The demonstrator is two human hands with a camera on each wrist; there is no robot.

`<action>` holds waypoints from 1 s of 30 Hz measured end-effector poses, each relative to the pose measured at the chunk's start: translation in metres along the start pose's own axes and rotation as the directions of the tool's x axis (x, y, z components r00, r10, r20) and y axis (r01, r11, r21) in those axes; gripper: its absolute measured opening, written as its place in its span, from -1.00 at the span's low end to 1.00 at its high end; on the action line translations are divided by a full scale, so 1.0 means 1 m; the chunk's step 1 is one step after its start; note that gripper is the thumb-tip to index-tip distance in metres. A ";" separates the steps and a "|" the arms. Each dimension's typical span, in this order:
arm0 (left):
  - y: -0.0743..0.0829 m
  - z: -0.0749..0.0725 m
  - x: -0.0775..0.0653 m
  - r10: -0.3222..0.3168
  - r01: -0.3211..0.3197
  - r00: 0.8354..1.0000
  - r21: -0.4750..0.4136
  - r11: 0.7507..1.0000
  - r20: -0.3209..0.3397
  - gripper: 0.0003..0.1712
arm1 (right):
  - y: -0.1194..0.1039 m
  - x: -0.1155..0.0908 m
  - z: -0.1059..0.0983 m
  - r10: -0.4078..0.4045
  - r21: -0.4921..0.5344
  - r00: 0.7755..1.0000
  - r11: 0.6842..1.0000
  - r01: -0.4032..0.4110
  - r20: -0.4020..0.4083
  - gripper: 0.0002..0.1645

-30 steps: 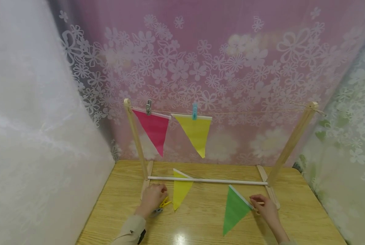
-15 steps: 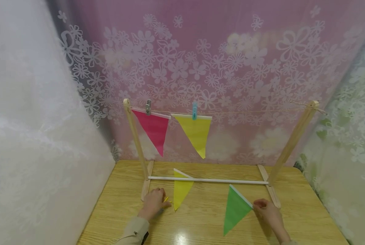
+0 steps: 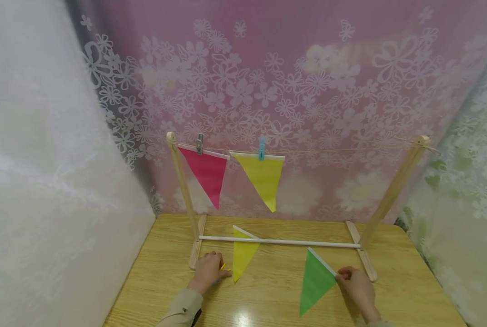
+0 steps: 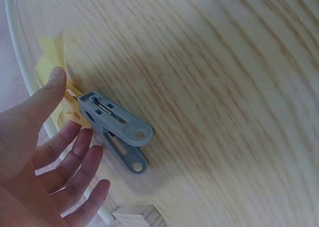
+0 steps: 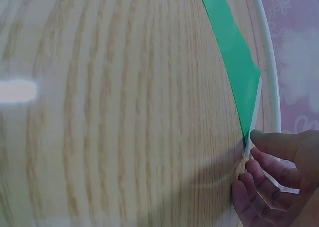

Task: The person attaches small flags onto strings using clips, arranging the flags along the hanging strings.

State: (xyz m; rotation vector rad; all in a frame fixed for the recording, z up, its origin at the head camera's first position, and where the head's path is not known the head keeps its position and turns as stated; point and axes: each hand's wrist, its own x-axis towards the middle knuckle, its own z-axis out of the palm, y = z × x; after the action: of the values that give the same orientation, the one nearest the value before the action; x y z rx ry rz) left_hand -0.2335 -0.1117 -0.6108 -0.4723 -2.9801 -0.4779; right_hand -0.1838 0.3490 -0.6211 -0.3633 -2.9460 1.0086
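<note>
My left hand (image 3: 208, 272) is low over the table, thumb and index finger at the two handles of a yellow clothespin (image 4: 74, 110), which they appear to pinch. A grey clothespin (image 4: 117, 120) lies against it. Near that hand a yellow pennant (image 3: 242, 261) lies partly under the white crossbar. My right hand (image 3: 355, 288) pinches the corner of a green pennant (image 3: 316, 284) by its white edge. Under those fingertips shows a small beige piece (image 5: 243, 165), too covered to identify. Its other fingers are loosely bent.
A wooden stand, with left post (image 3: 183, 190), right post (image 3: 392, 193) and white crossbar (image 3: 292, 242), carries a string (image 3: 333, 150). A pink pennant (image 3: 208, 175) hangs by a grey clip, another yellow pennant (image 3: 264, 177) by a blue clip (image 3: 261, 149). Curtains enclose the table (image 3: 276, 290).
My left hand has moved slightly right and down, and its thumb and index finger now surround the yellow clothespin. My right hand has closed in on the green pennant's corner.
</note>
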 end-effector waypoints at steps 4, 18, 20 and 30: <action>0.001 0.001 0.004 0.003 -0.002 1.000 -0.017 1.000 0.007 -0.45 | -0.001 -0.001 0.000 0.005 -0.002 1.000 1.000 -0.005 -0.011 -0.74; 0.000 0.011 0.006 0.022 -0.023 1.000 0.062 0.998 0.015 -0.47 | -0.004 -0.006 0.004 0.025 0.012 1.000 1.000 -0.025 0.004 -0.75; 0.000 0.012 0.006 0.034 -0.034 0.999 0.075 0.997 0.000 -0.49 | -0.003 -0.006 0.004 0.019 0.011 1.000 1.000 -0.019 0.004 -0.75; 0.001 0.009 0.004 0.032 -0.029 0.999 0.075 0.997 -0.034 -0.56 | 0.003 -0.005 0.007 0.029 0.014 1.000 0.999 -0.029 -0.011 -0.83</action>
State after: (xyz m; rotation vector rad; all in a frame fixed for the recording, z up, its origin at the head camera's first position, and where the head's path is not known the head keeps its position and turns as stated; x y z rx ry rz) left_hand -0.2374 -0.1071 -0.6187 -0.4967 -2.9405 -0.3672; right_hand -0.1793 0.3460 -0.6286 -0.4113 -2.9309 1.0261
